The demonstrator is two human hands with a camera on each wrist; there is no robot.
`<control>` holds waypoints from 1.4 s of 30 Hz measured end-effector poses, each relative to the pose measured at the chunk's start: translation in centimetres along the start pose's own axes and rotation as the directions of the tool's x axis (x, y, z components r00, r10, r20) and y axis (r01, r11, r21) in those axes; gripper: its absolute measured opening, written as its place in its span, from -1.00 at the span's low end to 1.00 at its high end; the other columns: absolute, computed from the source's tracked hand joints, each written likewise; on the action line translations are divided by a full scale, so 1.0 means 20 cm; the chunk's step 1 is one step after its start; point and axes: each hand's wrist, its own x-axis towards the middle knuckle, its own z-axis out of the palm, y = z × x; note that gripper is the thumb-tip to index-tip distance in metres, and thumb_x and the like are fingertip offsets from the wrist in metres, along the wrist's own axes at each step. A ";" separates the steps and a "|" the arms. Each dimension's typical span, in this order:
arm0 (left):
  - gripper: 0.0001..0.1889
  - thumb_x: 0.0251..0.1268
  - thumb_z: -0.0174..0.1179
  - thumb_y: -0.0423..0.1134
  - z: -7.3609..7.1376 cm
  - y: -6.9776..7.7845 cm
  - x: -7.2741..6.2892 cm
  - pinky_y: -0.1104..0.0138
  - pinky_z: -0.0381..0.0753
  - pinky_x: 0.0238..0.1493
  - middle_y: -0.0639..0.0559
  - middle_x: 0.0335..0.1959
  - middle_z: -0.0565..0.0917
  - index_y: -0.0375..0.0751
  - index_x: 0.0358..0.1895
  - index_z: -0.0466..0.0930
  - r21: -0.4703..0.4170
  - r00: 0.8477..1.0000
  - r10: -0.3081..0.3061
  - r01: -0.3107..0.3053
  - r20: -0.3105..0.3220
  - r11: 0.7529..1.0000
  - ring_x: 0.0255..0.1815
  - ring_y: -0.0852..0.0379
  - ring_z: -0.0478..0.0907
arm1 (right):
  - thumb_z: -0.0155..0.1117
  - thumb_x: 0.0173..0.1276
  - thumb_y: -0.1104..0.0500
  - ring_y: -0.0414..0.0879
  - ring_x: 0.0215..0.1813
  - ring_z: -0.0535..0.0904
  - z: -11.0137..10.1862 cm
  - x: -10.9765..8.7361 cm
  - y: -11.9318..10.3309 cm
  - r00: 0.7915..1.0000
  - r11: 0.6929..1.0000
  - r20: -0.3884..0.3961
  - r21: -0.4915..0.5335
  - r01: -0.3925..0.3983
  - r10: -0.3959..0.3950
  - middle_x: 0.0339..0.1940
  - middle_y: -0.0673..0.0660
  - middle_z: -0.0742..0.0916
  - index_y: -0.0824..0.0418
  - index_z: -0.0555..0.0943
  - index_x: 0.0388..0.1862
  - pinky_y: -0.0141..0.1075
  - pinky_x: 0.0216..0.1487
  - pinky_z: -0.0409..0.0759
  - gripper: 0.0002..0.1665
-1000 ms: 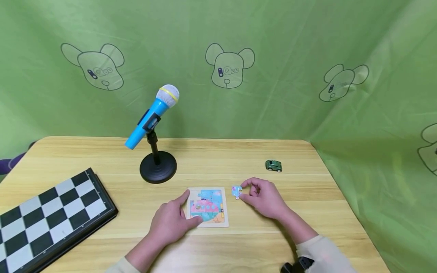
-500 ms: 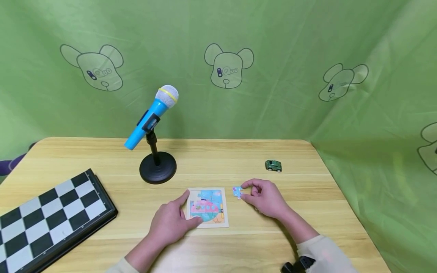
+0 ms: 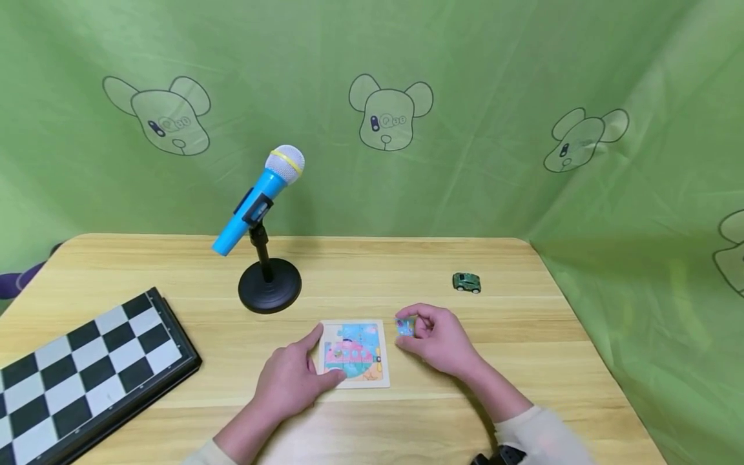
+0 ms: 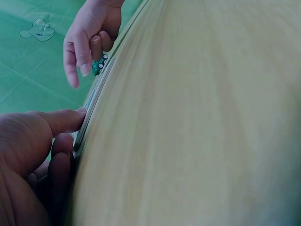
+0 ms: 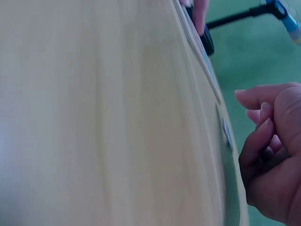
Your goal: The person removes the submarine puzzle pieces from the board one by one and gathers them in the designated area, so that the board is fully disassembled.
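In the head view, my left hand (image 3: 293, 374) holds the left side of a square jigsaw puzzle (image 3: 374, 381), its index finger at the far corner and its thumb over the near edge. The puzzle shows a pink submarine in blue water, with a bare patch at the upper left. Just right of it lies a loose blue puzzle piece (image 3: 405, 327). Over that piece is my right hand (image 3: 438, 339), thumb and index finger apart on either side of it. The right wrist view shows the piece (image 5: 227, 134) on the tabletop, below the raised fingers.
A small green toy car (image 3: 466, 282) stands behind the right hand. A blue microphone (image 3: 247, 210) on a black stand (image 3: 269, 294) is at the back left. A checkered board (image 3: 93, 368) lies at the left. Green cloth (image 3: 465, 161) hangs behind the wooden table (image 3: 378, 271).
My right hand has shifted slightly left, so its thumb and index finger now reach around the loose piece, which looks partly covered. The left hand and the puzzle have stayed in place.
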 end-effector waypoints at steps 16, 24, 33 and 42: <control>-0.05 0.01 0.51 0.10 0.00 0.00 0.00 0.30 0.28 -0.74 0.15 -0.76 0.42 -0.30 0.45 0.35 0.004 1.000 0.019 -0.019 0.010 1.000 -0.78 0.18 0.38 | 0.58 0.13 0.21 -0.29 -0.65 0.26 0.26 0.07 -0.19 0.989 0.999 0.144 -0.013 0.033 -0.031 -0.72 -0.13 0.41 0.19 0.68 0.03 -0.38 -0.47 0.40 -0.54; -0.05 0.02 0.51 0.10 -0.01 0.00 0.00 0.30 0.28 -0.74 0.15 -0.77 0.42 -0.30 0.45 0.35 0.002 1.000 0.018 -0.018 0.012 1.000 -0.80 0.17 0.39 | 0.60 0.11 0.16 -0.27 -0.66 0.30 0.28 0.12 -0.24 0.975 0.999 0.223 -0.047 0.025 -0.014 -0.71 -0.07 0.42 0.18 0.67 0.04 -0.38 -0.54 0.35 -0.51; -0.05 0.02 0.51 0.10 -0.01 -0.01 0.00 0.30 0.29 -0.74 0.16 -0.77 0.42 -0.30 0.45 0.36 0.005 1.000 0.026 -0.026 0.010 1.000 -0.78 0.18 0.38 | 0.59 0.11 0.17 -0.24 -0.68 0.29 0.30 0.16 -0.24 0.951 0.996 0.308 -0.092 0.015 0.014 -0.73 -0.08 0.41 0.06 0.66 -0.05 -0.38 -0.61 0.27 -0.59; -0.05 0.00 0.52 0.10 -0.01 -0.01 0.00 0.30 0.28 -0.74 0.14 -0.77 0.41 -0.30 0.45 0.37 0.002 1.000 0.023 -0.024 0.006 1.000 -0.78 0.16 0.37 | 0.59 0.10 0.24 -0.20 -0.65 0.28 0.30 0.17 -0.24 0.942 0.998 0.334 -0.064 -0.024 0.044 -0.74 -0.05 0.39 0.07 0.64 -0.10 -0.34 -0.51 0.32 -0.60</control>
